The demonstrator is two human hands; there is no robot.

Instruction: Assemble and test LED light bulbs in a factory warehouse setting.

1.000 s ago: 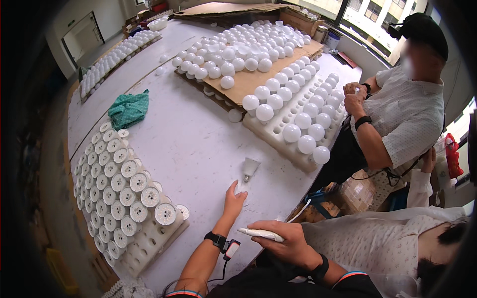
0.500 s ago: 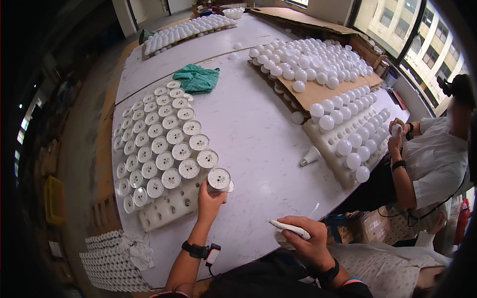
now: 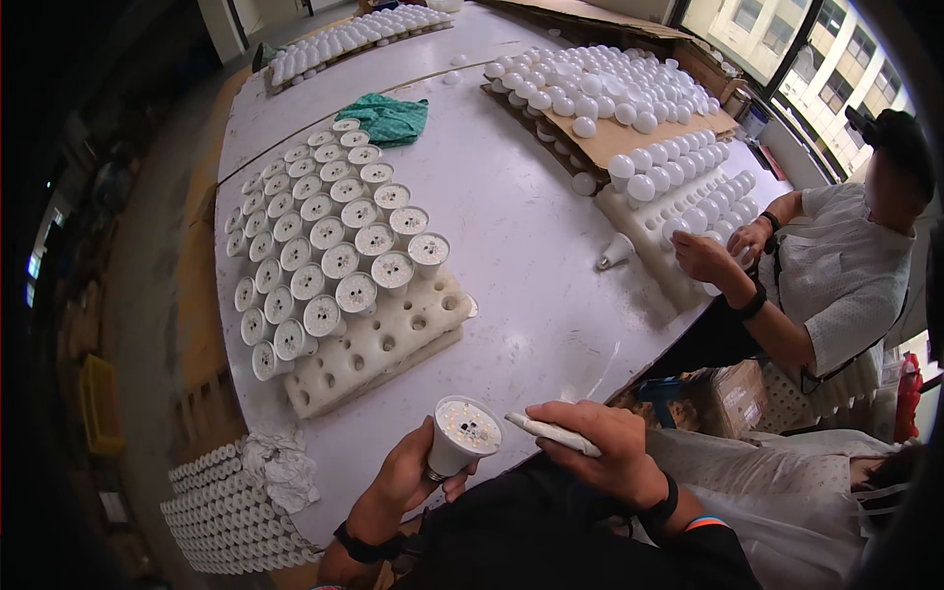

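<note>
Near the table's front edge, my left hand (image 3: 403,470) is wrapped round a coverless LED bulb body (image 3: 466,430). Its white cup faces up, showing a round board dotted with small chips, and the screw cap points down. My right hand (image 3: 621,457) grips a slim, white, flattened tube (image 3: 553,434); the narrow end reaches close to the rim of the bulb body, and I cannot tell whether they touch. Farther left, several similar bulb bodies (image 3: 340,261) stand in rows in a pale holder block (image 3: 388,356) with bare holes along its near side.
A green cloth (image 3: 388,120) lies behind the rows. At right, a co-worker (image 3: 831,265) handles bulbs over another holder block (image 3: 644,228). A finished-looking bulb (image 3: 616,251) lies beside it. White domes (image 3: 600,93) cover a cardboard sheet farther back. Stacked white parts (image 3: 231,511) stand lower left.
My left hand has brought the bulb body away from the rows toward me, beside the white tube in my right hand. The view has shifted. The co-worker's hands have moved to the holder block.
</note>
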